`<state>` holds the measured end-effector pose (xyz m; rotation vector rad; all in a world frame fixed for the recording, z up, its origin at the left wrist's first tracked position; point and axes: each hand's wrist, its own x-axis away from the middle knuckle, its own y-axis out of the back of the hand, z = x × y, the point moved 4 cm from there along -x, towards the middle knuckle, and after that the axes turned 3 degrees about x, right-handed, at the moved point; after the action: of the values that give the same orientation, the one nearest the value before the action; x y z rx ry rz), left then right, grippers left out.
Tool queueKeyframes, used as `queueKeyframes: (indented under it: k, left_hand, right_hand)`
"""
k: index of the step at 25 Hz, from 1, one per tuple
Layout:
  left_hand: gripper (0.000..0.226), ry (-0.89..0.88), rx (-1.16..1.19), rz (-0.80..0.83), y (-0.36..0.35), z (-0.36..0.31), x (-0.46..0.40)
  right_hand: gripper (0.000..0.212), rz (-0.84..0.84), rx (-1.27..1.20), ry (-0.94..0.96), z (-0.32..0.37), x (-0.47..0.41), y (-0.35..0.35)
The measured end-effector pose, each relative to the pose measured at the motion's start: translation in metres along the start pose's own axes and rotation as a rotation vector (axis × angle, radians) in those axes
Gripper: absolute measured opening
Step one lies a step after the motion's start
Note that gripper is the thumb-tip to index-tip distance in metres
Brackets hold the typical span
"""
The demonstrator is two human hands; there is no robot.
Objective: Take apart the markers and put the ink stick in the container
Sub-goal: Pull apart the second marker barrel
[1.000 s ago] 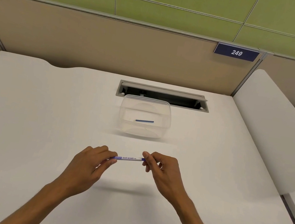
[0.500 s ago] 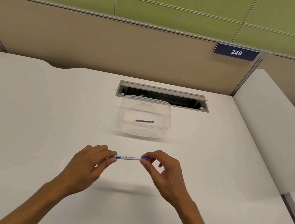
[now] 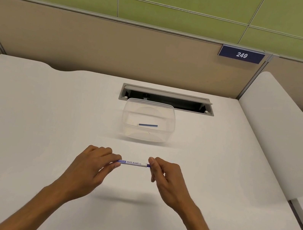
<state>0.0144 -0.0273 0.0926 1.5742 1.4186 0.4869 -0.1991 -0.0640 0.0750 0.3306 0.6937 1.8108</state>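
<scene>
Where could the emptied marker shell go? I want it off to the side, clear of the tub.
Bare desk lies left of the clear container, and more to its right, up to the white divider. The tight spot is between the container and the hands holding the marker.

marker (image 3: 133,163): "MARKER WHITE BOARD" | blue plate (image 3: 241,54) on partition: "249"

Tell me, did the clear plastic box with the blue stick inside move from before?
No. The clear plastic box sits in the same spot, just in front of the grey slot in the table, as before.
</scene>
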Motion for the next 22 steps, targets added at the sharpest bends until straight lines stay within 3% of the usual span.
queueKeyframes:
  k: [4, 8, 15, 20, 22]
  left_hand:
    - [0.032, 0.007, 0.03, -0.018, 0.007, 0.003, -0.005]
    - [0.029, 0.006, 0.07, -0.02, 0.009, 0.005, -0.009]
    - [0.028, -0.025, 0.057, -0.028, 0.014, -0.002, -0.011]
    - [0.026, -0.076, -0.084, -0.016, 0.017, -0.011, -0.013]
    - [0.027, -0.078, -0.102, -0.004, 0.017, -0.012, -0.014]
  right_hand:
    - [0.019, -0.054, 0.021, 0.075, 0.007, 0.0, 0.005]
    - [0.014, -0.088, 0.108, 0.148, 0.011, 0.001, 0.009]
    - [0.025, -0.041, 0.081, 0.107, 0.013, 0.002, 0.008]
    - [0.052, 0.032, -0.422, -0.128, 0.007, -0.002, 0.001]
    - [0.054, 0.022, -0.393, -0.137, 0.005, -0.002, 0.001]
